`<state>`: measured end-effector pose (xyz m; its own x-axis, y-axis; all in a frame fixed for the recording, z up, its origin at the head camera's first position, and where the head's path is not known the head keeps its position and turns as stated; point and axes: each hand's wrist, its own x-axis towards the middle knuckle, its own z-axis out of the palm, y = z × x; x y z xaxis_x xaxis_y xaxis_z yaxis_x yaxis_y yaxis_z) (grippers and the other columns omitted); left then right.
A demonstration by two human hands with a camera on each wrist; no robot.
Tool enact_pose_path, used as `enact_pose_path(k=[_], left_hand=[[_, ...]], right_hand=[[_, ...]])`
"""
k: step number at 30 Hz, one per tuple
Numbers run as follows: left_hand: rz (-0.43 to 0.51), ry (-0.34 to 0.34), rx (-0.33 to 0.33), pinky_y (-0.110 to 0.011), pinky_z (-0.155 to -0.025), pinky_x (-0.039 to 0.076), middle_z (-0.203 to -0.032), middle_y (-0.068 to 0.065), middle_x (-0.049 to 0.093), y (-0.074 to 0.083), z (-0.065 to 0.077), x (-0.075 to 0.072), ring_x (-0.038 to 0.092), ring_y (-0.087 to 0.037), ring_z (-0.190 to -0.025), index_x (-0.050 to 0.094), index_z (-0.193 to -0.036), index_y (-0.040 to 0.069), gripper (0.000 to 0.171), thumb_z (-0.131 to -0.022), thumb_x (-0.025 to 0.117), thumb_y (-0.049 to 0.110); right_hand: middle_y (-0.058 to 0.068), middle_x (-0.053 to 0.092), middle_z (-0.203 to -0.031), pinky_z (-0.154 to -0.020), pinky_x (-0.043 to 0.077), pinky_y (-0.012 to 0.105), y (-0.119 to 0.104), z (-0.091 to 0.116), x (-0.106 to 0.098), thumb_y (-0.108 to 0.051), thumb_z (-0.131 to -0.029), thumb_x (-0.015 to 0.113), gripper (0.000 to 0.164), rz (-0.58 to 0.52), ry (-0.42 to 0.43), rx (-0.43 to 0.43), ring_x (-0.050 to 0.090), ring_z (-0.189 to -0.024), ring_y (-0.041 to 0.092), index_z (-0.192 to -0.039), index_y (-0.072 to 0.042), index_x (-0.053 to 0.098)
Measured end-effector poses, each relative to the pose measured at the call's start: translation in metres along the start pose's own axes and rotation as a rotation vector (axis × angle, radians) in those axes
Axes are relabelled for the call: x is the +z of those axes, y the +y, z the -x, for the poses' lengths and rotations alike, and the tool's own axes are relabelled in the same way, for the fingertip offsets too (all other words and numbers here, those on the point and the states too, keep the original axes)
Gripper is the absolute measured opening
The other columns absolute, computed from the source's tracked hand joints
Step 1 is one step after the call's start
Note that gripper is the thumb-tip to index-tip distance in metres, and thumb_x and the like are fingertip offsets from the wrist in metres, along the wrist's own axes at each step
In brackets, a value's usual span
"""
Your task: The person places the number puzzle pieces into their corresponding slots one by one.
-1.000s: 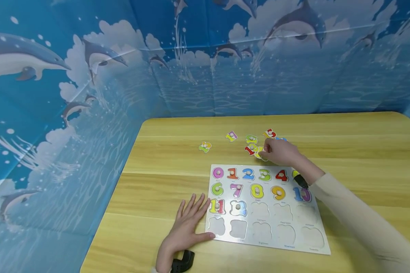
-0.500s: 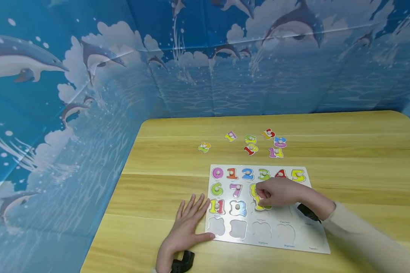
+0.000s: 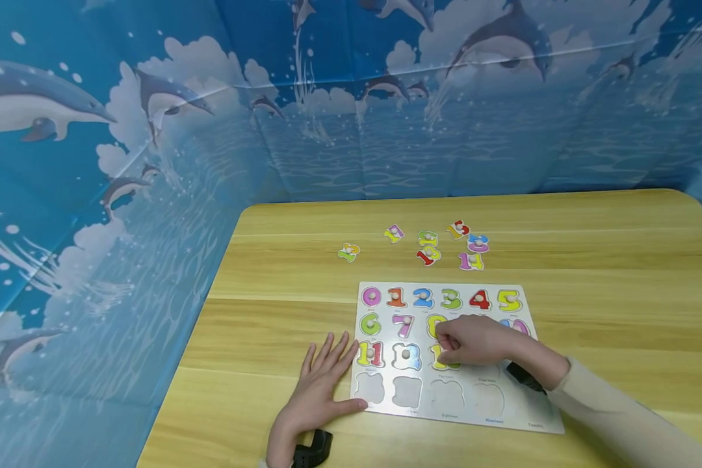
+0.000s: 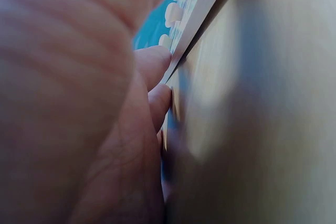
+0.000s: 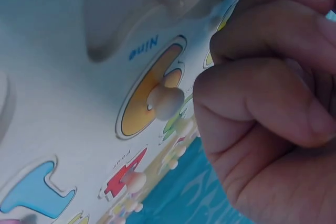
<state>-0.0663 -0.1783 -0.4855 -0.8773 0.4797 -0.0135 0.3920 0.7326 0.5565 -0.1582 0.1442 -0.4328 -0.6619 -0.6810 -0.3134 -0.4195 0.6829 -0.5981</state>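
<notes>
On the table lies a white number puzzle board (image 3: 426, 383), its top two rows filled with colourful knobbed pieces. My right hand (image 3: 478, 341) pinches a yellow number piece (image 3: 437, 357) at the third recess of the third row. The fingers cover most of that piece. In the right wrist view, the curled fingers of the right hand (image 5: 262, 87) appear beside the orange nine piece (image 5: 137, 109). My left hand (image 3: 322, 390) lies with fingers spread on the table, touching the board's left edge. The left wrist view shows the left hand (image 4: 126, 140) against the board's side (image 4: 202, 14).
Several loose number pieces lie beyond the board, among them a purple-and-yellow piece (image 3: 471, 261), a red-and-yellow piece (image 3: 428, 255) and a green-and-orange piece (image 3: 348, 252). Behind the wooden table (image 3: 257, 273) hangs a dolphin-print cloth (image 3: 339, 149).
My right hand has carried the yellow number piece from the loose pieces to the board and lowered it at the third-row recess. The left hand has stayed put.
</notes>
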Motion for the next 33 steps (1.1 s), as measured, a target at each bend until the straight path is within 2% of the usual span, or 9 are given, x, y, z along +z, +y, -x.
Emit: enact_pose_path(k=[17,22,28,30,33], left_hand=[[0.007,0.003,-0.004,-0.050,-0.110,-0.008,-0.158,-0.002,0.011,-0.001,0.000,0.000,0.000,-0.026,-0.143,0.024,-0.152,0.018,0.092,-0.080,0.061,0.062],[0.005,0.009,0.001,-0.051,-0.110,-0.006,-0.158,-0.002,0.012,0.000,0.000,0.000,0.001,-0.028,-0.143,0.024,-0.152,0.018,0.092,-0.080,0.062,0.062],[0.003,0.013,0.004,-0.051,-0.110,-0.006,-0.158,-0.002,0.012,0.000,0.001,0.000,0.001,-0.027,-0.143,0.024,-0.152,0.017,0.092,-0.080,0.063,0.061],[0.001,0.009,0.000,-0.050,-0.110,-0.007,-0.158,-0.002,0.012,0.001,0.001,0.000,0.001,-0.027,-0.143,0.024,-0.152,0.017,0.092,-0.080,0.062,0.061],[-0.002,0.001,-0.002,-0.050,-0.110,-0.007,-0.158,-0.002,0.011,0.000,0.001,0.000,0.000,-0.027,-0.143,0.023,-0.152,0.017,0.092,-0.080,0.062,0.061]], right_hand=[[-0.010,0.042,-0.058,-0.054,0.030,0.025,-0.005,-0.003,0.006,-0.032,-0.084,0.072,0.027,0.030,-0.010,0.034,0.042,-0.055,0.008,-0.072,-0.022,0.050],[-0.010,0.043,-0.059,-0.054,0.029,0.025,-0.006,-0.001,0.002,-0.037,-0.082,0.073,0.029,0.043,-0.008,0.054,0.042,-0.056,0.008,-0.072,-0.023,0.050],[-0.008,0.047,-0.060,-0.049,0.030,0.023,0.009,-0.006,-0.019,-0.044,-0.082,0.071,0.027,-0.070,-0.003,0.059,0.045,-0.055,0.009,-0.075,-0.022,0.056],[-0.005,0.046,-0.062,-0.049,0.031,0.023,0.021,-0.010,-0.031,-0.041,-0.085,0.069,0.026,-0.109,0.042,0.073,0.045,-0.055,0.011,-0.079,-0.019,0.057],[-0.001,0.047,-0.065,-0.050,0.034,0.026,0.041,-0.016,-0.049,-0.035,-0.089,0.066,0.025,-0.172,0.154,0.118,0.045,-0.057,0.015,-0.086,-0.012,0.057]])
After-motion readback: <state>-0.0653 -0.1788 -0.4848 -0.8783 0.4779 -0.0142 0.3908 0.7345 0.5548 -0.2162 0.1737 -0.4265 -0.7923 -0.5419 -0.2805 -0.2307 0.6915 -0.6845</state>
